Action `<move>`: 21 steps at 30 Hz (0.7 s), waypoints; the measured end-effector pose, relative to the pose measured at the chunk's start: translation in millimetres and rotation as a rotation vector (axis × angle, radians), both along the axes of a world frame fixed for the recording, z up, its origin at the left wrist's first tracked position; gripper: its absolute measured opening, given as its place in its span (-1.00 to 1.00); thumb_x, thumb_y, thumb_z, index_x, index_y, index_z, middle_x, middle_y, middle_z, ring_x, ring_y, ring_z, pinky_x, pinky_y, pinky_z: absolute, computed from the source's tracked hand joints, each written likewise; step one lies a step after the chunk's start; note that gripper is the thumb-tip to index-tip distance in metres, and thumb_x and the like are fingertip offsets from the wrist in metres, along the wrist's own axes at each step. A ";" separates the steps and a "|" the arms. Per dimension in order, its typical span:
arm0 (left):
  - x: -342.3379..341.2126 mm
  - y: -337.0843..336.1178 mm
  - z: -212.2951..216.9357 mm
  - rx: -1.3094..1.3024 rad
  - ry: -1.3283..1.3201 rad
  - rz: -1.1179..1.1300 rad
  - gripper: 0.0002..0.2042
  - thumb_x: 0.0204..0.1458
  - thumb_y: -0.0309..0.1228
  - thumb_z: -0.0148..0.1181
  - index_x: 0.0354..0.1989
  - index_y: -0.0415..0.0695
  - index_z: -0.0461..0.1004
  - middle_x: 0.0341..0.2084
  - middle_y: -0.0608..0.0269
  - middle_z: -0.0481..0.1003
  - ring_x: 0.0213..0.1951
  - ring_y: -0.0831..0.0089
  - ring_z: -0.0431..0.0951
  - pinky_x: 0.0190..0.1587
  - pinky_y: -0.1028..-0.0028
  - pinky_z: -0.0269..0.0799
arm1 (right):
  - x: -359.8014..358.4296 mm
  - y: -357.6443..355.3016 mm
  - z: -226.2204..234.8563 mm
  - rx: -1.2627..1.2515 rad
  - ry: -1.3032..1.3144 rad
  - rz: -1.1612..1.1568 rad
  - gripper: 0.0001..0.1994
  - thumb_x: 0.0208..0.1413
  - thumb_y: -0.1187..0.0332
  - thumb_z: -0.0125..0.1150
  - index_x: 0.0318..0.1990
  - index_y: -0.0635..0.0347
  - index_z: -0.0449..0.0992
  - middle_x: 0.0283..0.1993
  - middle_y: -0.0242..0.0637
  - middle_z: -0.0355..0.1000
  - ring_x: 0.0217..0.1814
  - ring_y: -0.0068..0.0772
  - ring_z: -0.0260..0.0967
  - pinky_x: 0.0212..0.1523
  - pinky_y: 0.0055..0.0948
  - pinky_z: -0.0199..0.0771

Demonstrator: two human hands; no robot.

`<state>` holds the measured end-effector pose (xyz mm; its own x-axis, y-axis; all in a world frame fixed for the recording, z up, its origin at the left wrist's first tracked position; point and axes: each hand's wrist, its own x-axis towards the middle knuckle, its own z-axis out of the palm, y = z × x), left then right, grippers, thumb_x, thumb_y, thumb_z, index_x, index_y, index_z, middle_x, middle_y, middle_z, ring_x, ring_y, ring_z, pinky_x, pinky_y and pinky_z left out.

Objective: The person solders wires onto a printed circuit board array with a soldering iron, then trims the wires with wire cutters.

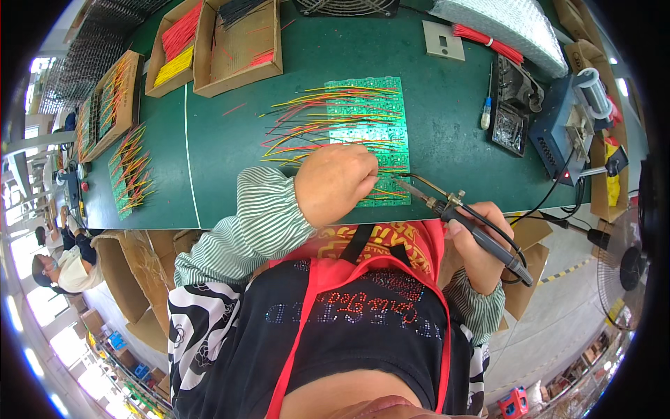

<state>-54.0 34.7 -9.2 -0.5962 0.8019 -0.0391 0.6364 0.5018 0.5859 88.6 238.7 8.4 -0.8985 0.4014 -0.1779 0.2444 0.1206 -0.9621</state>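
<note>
A green circuit board panel [403, 133] lies on the green work table. Rows of red, yellow and black wires [300, 112] are attached across it and trail off to its left. Over the lower part of the board, my left hand [336, 183] is closed in a pinch on a thin wire; the hand hides most of that wire. My right hand [481, 241] wraps round the grey handle of a soldering iron [481, 237] with a metal solder-feed tube on it. The iron's tip points left at the board, close to my left fingertips.
Cardboard boxes of wires [241, 77] stand at the back left. Another wired board [129, 171] lies at the left. To the right are a screwdriver [486, 114], a black tray [509, 112], a blue soldering station [558, 133] and a solder spool [593, 91]. A cable runs to the iron.
</note>
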 end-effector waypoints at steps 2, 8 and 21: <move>0.1 -1.5 1.3 -0.010 0.009 0.002 -0.91 -0.09 -0.43 0.12 -0.50 -0.18 0.44 -0.54 0.16 0.42 -0.42 0.18 0.46 -0.37 0.27 0.36 | 2.3 2.0 -0.3 0.032 0.007 0.001 -0.85 -0.19 0.52 0.27 -0.40 0.30 0.45 -0.52 -0.39 0.42 -0.49 -0.69 0.31 -0.43 -0.64 0.34; -4.6 -3.6 17.6 0.003 0.225 0.020 -0.88 -0.06 -0.40 0.13 -0.44 -0.19 0.46 -0.49 0.17 0.41 -0.38 0.19 0.45 -0.34 0.28 0.36 | 8.1 7.2 0.0 0.037 -0.013 -0.012 -0.84 -0.19 0.51 0.27 -0.40 0.31 0.46 -0.51 -0.39 0.42 -0.47 -0.68 0.31 -0.42 -0.64 0.33; 5.0 17.3 -4.7 0.048 0.054 -0.047 -0.91 -0.08 -0.42 0.12 -0.47 -0.18 0.45 -0.51 0.17 0.41 -0.37 0.19 0.45 -0.33 0.26 0.36 | 7.1 6.6 -4.4 0.030 -0.003 -0.030 -0.85 -0.17 0.48 0.28 -0.41 0.30 0.46 -0.52 -0.42 0.40 -0.48 -0.70 0.27 -0.43 -0.66 0.30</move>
<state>-49.1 51.9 -13.9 -0.5579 0.8293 0.0315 0.6902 0.4425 0.5726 95.7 245.3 4.0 -0.8856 0.4331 -0.1681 0.2513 0.1424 -0.9574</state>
